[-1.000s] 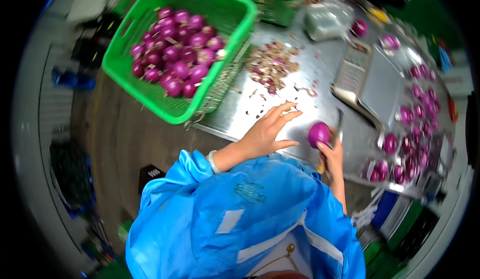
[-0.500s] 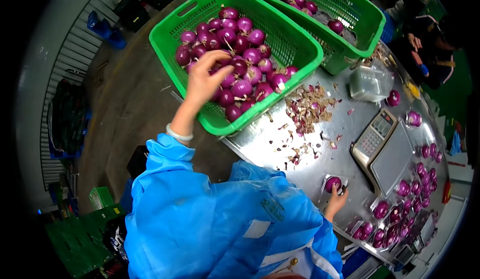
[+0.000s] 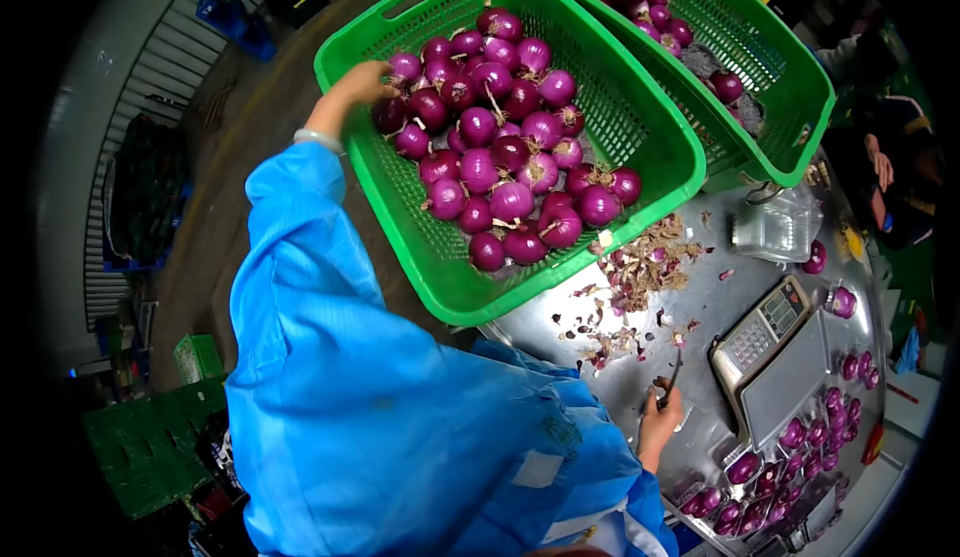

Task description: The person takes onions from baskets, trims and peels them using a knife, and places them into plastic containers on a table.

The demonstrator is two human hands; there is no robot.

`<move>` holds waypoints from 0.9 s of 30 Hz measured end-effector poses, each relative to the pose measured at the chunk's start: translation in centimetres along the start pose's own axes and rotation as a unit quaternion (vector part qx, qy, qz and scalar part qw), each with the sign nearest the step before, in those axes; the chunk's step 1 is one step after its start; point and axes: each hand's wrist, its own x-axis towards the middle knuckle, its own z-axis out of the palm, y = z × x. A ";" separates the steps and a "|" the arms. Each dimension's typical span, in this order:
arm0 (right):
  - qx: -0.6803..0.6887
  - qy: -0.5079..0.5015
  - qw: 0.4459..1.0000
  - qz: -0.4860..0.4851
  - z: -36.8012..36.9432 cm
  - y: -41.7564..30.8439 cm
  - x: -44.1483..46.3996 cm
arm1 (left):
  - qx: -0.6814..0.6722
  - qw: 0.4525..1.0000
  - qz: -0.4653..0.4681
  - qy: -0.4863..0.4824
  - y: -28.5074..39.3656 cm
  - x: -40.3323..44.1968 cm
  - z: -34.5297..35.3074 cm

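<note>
Several purple onions (image 3: 510, 147) lie in a green basket (image 3: 450, 297). At its left rim my left hand (image 3: 362, 85) reaches in, its fingers beside the onions at the upper left; whether they hold one is hidden by blur and angle. Over the metal table, my right hand (image 3: 658, 419) is closed around a knife (image 3: 676, 372), whose dark blade points up and away. Dry peels and root bits (image 3: 645, 267) are scattered between the basket and the right hand.
Behind stands a second green basket (image 3: 700, 142) with more onions. A scale (image 3: 762, 332) sits right of the knife, with clear trays (image 3: 778, 225) above it and packed onions (image 3: 790, 462) at the table's lower right. Another person's hand (image 3: 880, 165) shows at the far right.
My left hand has moved from above the middle onions to the basket's upper left side. The onion near my right hand no longer shows. The view has shifted.
</note>
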 end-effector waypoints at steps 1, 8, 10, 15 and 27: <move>0.005 0.005 1.000 -0.017 0.3 -0.2 0.0 | 0.023 0.999 -0.019 -0.023 -0.1 0.7 -0.4; -0.012 -0.020 0.999 -0.025 0.3 0.2 -0.3 | 0.049 0.995 -0.040 -0.072 -3.9 6.3 2.2; -0.030 -0.018 0.998 -0.045 0.5 0.6 -0.2 | 0.000 0.999 -0.013 -0.039 -4.3 7.0 3.7; -0.098 -0.097 0.990 0.022 1.7 0.8 0.3 | 0.021 0.999 -0.002 -0.028 -3.4 9.2 6.2; -0.152 -0.129 0.968 -0.152 4.9 3.4 2.8 | -0.202 0.923 0.314 0.091 28.0 -6.6 -5.7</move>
